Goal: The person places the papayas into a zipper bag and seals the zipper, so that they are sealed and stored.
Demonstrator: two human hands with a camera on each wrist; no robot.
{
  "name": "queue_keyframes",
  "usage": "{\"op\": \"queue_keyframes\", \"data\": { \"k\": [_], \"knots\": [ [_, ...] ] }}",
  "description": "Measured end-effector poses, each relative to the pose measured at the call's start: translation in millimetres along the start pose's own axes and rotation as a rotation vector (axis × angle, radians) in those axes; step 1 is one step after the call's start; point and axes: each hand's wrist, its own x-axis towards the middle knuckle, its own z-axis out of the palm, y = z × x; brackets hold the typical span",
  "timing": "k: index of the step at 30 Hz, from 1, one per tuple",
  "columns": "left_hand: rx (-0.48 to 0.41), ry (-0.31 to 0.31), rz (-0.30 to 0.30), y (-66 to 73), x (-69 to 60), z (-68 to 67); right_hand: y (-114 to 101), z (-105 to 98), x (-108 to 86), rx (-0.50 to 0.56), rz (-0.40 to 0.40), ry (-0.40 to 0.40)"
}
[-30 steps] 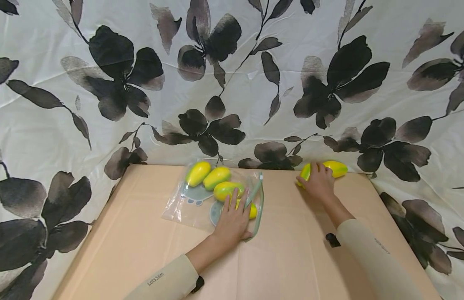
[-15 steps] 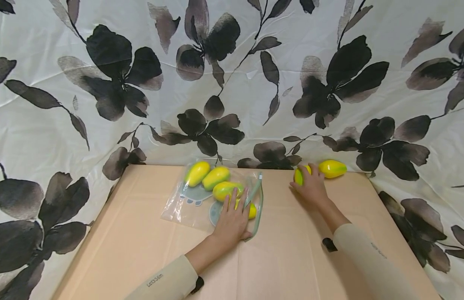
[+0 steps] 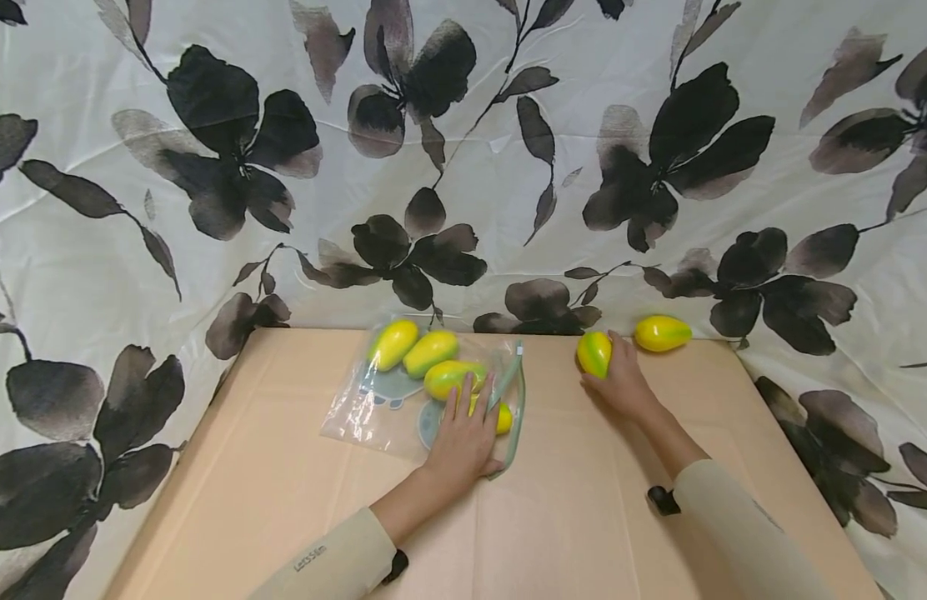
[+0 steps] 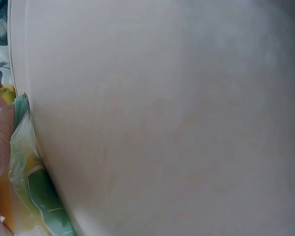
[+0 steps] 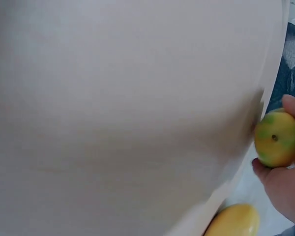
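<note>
My right hand [image 3: 624, 379] grips a yellow-green mango [image 3: 594, 353] near the board's far edge. In the right wrist view that mango [image 5: 277, 139] sits between thumb and fingers, its round end with a dark spot facing the camera. My left hand [image 3: 461, 437] lies with fingers spread on a clear zip bag [image 3: 381, 429]. Several mangoes are in the bag; one [image 3: 454, 380] is just beyond the fingertips, and another is partly hidden under the hand. The bag's green zip edge [image 3: 518, 425] runs along its right side, by the thumb.
A loose mango [image 3: 662, 333] lies right of my right hand, at the far edge of the tan cardboard surface [image 3: 553, 517]. A white cloth [image 3: 538, 267] with dark printed flowers rises behind the board and surrounds its sides.
My right hand has moved a little left with the mango, which shows more now and is farther from the loose one. My left hand stays on the bag.
</note>
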Motion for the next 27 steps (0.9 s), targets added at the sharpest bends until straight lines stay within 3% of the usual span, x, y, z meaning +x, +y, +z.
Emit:
{"op": "queue_keyframes", "data": {
  "k": [7,14,22,27],
  "knots": [
    [0.0,0.003,0.002,-0.6,-1.4,0.7,-2,-5,-15.1,0.055,-0.063,-0.029],
    [-0.001,0.004,0.002,-0.7,-1.6,0.9,-9,-10,-34.4,0.016,-0.128,-0.098],
    [0.027,0.051,0.014,-1.0,-1.2,-0.7,-18,-9,-52.0,0.009,-0.22,-0.127],
    [0.021,0.04,0.01,-0.9,-1.3,-1.5,-24,-8,-59.1,0.036,-0.222,-0.163]
  ]
}}
